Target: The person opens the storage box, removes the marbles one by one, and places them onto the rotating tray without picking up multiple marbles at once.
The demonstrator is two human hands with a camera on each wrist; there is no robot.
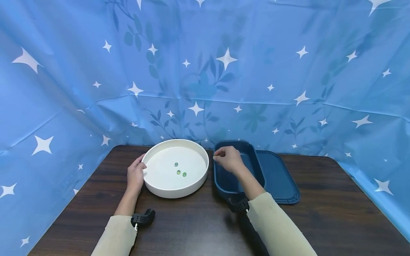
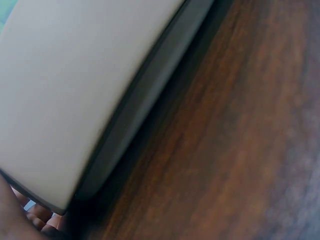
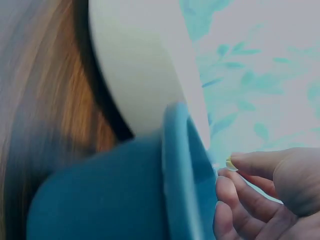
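In the head view, a round white tray (image 1: 173, 192) stands on the table, its near side turned to me. Three small greenish glass marbles (image 1: 178, 172) lie on its floor. My left hand (image 1: 136, 175) grips the tray's left rim, thumb over the edge and fingers outside. My right hand (image 1: 229, 159) is over the left part of a dark blue rectangular box (image 1: 260, 170). Between its thumb and index finger it pinches a small clear and yellow marble (image 3: 231, 164), best seen in the right wrist view; the other fingers are loosely curled.
A flat blue lid (image 1: 278, 177) lies right of the box and partly under it. The dark wooden table (image 1: 182, 227) carries everything. A blue curtain (image 1: 205, 71) with white stars hangs right behind the table's far edge.
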